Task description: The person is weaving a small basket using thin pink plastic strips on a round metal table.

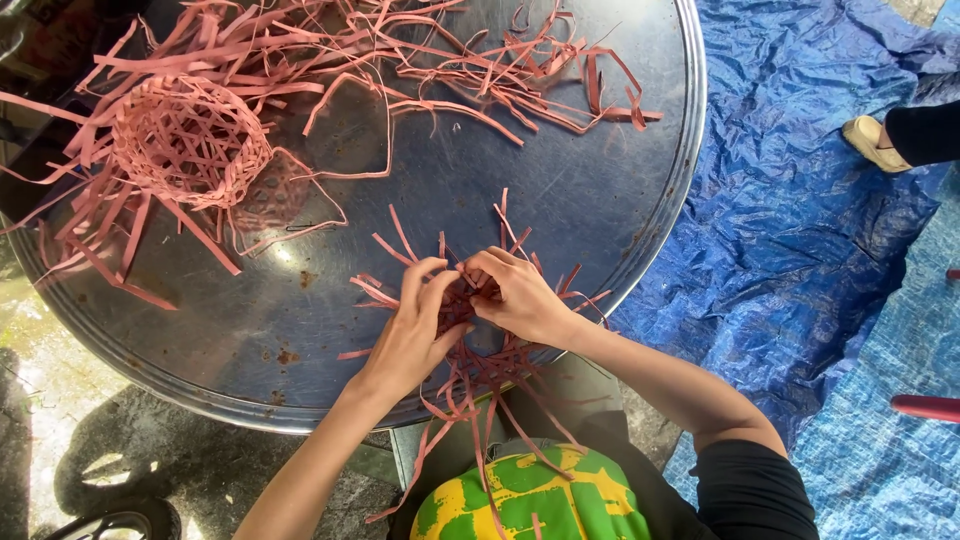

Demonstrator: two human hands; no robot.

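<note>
Nearest me, over my green-and-yellow lap cloth (pixel 520 495), loose ends of pink strips trail off the near rim of the round metal tray (pixel 600 190). Just beyond, my left hand (pixel 415 325) and right hand (pixel 520 295) meet, fingertips of both pinched on the small woven start (pixel 470 335) of pink strips. Risk, as I judge it: the splayed ends could spring loose if either pinch slackens. Far left sits a half-woven pink basket (pixel 190 140); far centre, a loose strip pile (pixel 500 60). Right, blue tarpaulin (pixel 800 230).
</note>
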